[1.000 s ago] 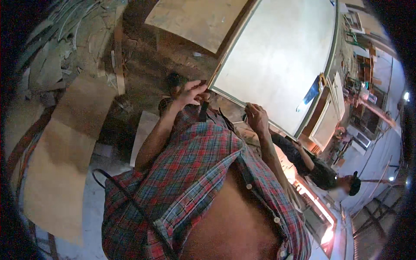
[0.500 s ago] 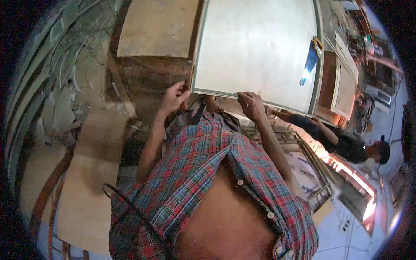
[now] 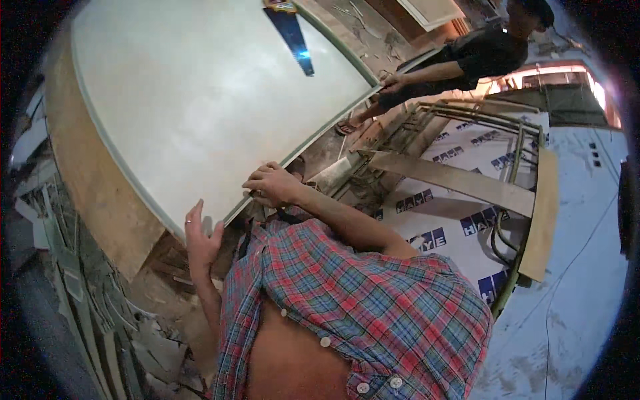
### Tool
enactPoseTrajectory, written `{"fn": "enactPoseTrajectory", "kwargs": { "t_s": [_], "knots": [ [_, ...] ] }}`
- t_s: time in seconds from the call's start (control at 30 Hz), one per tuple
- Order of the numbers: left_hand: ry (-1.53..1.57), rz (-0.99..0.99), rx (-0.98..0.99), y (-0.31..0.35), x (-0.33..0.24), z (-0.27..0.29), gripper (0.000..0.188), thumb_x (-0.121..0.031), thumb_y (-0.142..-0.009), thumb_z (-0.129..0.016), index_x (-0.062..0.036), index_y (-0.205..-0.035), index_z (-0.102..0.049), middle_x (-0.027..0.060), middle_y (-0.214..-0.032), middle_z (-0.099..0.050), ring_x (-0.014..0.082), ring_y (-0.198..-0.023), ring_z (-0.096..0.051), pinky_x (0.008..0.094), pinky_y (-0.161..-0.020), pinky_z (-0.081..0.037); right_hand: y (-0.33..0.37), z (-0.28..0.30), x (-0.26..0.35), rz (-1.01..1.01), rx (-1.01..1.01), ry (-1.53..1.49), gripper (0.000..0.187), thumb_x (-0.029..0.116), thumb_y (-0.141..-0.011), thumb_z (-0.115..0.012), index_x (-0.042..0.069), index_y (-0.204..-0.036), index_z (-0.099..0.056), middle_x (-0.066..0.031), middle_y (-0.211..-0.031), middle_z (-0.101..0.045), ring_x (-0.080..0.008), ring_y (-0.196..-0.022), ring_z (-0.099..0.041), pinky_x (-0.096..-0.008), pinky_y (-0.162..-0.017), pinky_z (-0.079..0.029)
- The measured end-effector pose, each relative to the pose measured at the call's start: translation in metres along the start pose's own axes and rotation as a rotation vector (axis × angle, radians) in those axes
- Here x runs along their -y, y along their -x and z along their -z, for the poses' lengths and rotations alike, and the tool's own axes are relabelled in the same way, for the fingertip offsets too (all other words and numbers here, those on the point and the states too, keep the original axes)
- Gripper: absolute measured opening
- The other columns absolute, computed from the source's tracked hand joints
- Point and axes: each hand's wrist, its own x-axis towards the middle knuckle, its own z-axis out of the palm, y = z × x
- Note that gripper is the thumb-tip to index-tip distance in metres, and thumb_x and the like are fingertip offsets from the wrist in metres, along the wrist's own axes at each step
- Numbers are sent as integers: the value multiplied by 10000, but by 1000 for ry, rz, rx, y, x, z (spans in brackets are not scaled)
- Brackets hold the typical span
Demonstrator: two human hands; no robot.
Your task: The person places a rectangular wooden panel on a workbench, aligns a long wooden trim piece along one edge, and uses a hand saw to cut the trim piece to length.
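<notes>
A large white panel (image 3: pixel 180 100) with a grey-green edge strip spreads across the upper left. My left hand (image 3: pixel 202 241) is at its near corner, fingers stretched up and thumb apart, holding nothing. Farther along the near edge, my right hand (image 3: pixel 273 185) has its fingers curled over the rim; the underside of this grip is hidden. On top of the panel lies a handsaw (image 3: pixel 291 39) with a dark blue blade, toward the far side. A co-worker's hand (image 3: pixel 393 83) is at the panel's right corner.
The co-worker (image 3: pixel 490 65) in dark clothes stands at the upper right. Bare wooden board (image 3: pixel 100 180) shows beside the panel's left edge. Scrap strips (image 3: pixel 70 280) litter the lower left. At right are a metal frame (image 3: pixel 521 150), a plank (image 3: pixel 460 181) and printed sheeting (image 3: pixel 467 213).
My view has swung right, bringing the co-worker and metal frame closer to the middle. My left hand's fingers have spread upward. My right hand stays on the panel's near edge.
</notes>
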Motion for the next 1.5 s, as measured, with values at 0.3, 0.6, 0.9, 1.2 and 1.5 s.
{"fn": "enactPoseTrajectory", "kwargs": {
  "t_s": [0.3,0.6,0.9,1.2,1.5],
  "knots": [
    [83,14,200,-124,-102,-123,646,-205,-787,-711,5,-1346,-465,227,-1288,-515,379,-1210,-483,432,-1040,-381,83,118,-132,-90,-337,-225,396,282,-782,-709,136,-1145,-648,-98,-1067,-651,-300,-1039,-599,-439,-918,-445],
    [68,-174,289,-231,-210,-261,580,-339,-850,-645,21,-1287,-521,240,-1224,-565,389,-1108,-557,421,-971,-438,140,229,-279,-298,-545,-270,355,78,-784,-694,79,-1134,-637,-167,-1010,-661,-341,-933,-634,-420,-810,-510],
    [105,-29,446,-270,-229,-302,481,-357,-875,-635,-33,-1227,-585,165,-1020,-645,332,-917,-627,396,-820,-503,-25,304,-363,-20,-217,139,502,96,-796,-676,151,-1279,-550,-168,-1107,-611,-368,-1004,-604,-432,-861,-495],
    [40,-216,464,-285,-246,-313,488,-400,-824,-654,-67,-1177,-594,131,-1012,-626,322,-965,-612,419,-808,-518,-229,354,-386,153,17,563,605,207,-828,-666,134,-1374,-417,-111,-1379,-457,-326,-1248,-467,-441,-966,-451],
    [-71,-365,479,-292,-247,-355,439,-276,-814,-636,-79,-1201,-568,110,-1103,-590,287,-1064,-577,372,-840,-539,-300,342,-415,226,380,713,408,253,-904,-589,190,-1285,-458,-57,-1368,-472,-254,-1243,-480,-418,-931,-458]
  ]
}}
